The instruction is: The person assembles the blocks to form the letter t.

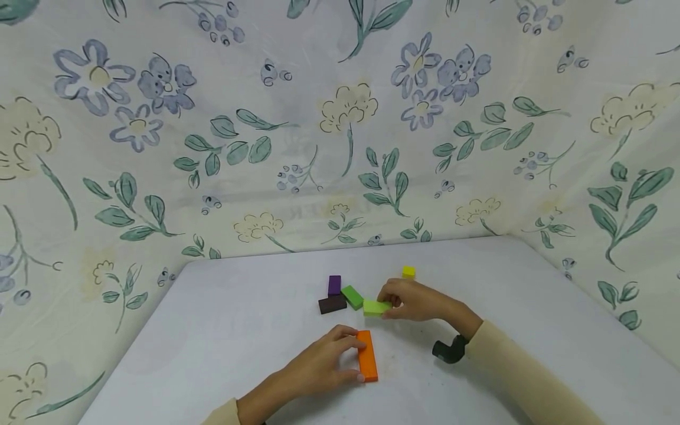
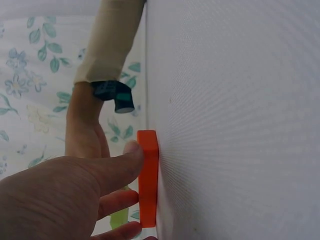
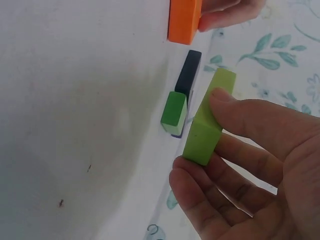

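My right hand [image 1: 411, 300] pinches a light-green block [image 1: 373, 308] between thumb and fingers; in the right wrist view the light-green block [image 3: 207, 122] stands out from the fingertips. Nearer me on the white table lies a long orange block [image 1: 368, 357]. My left hand [image 1: 325, 363] touches it along the left side, thumb at the near end and fingertips toward the far end. Beyond the hands a green block [image 1: 352, 297], a purple block [image 1: 334, 285] and a dark brown block [image 1: 332, 304] lie close together. A yellow block [image 1: 408, 272] sits just behind my right hand.
The white table [image 1: 239, 307] ends at a floral cloth [image 1: 297, 177] hanging behind it and at the sides. A black device [image 1: 449, 349] is strapped at the right wrist, below the beige sleeve [image 1: 523, 372].
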`<state>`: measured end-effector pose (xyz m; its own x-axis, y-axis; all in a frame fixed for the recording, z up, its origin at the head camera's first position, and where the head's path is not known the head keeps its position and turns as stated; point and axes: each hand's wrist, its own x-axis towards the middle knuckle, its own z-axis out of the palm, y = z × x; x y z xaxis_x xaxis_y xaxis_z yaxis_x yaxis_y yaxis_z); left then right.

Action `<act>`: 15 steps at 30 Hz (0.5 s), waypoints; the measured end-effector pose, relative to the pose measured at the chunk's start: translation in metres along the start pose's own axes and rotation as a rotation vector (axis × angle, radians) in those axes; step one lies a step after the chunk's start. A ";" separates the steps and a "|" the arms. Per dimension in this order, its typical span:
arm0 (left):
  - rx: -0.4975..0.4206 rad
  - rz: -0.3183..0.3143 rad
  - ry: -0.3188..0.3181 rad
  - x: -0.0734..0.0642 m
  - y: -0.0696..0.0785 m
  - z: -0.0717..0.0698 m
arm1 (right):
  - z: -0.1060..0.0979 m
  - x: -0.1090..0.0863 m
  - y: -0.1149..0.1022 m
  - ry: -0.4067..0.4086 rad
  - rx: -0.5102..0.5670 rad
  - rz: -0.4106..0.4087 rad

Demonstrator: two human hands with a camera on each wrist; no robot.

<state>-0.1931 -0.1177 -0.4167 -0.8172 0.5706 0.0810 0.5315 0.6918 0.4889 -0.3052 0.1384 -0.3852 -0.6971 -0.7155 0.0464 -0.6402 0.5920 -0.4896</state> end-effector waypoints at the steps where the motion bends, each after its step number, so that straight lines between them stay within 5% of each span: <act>1: -0.002 0.000 -0.001 0.000 0.000 0.000 | 0.001 0.000 0.000 -0.006 0.002 0.002; 15: 0.018 0.023 0.009 0.001 -0.002 0.004 | 0.016 0.000 -0.005 -0.087 -0.028 -0.018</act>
<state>-0.1940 -0.1169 -0.4208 -0.8064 0.5829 0.1000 0.5543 0.6860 0.4713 -0.2970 0.1290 -0.3967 -0.6553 -0.7551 -0.0215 -0.6621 0.5879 -0.4647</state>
